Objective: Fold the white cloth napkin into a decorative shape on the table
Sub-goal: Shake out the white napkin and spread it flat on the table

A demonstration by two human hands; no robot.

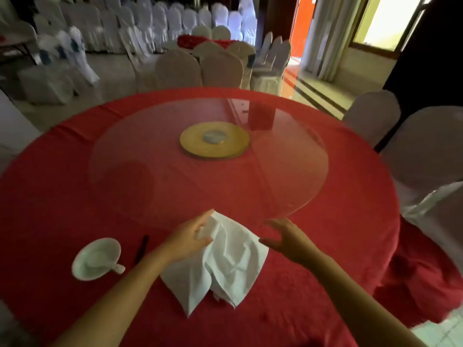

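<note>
The white cloth napkin point(225, 259) lies rumpled on the red tablecloth point(75, 196) near the table's front edge, with two pointed corners hanging toward me. My left hand point(190, 236) grips the napkin's upper left edge, with the thumb under a fold and the fingers along its top corner. My right hand point(285, 236) hovers just to the right of the napkin with its fingers spread, holding nothing and a little apart from the cloth.
A white cup on a saucer point(96, 259) sits to the left, with a dark stick-like item point(142, 247) beside it. A glass turntable point(313, 176) on a gold base point(215, 140) fills the table's middle. White-covered chairs point(421, 159) ring the table.
</note>
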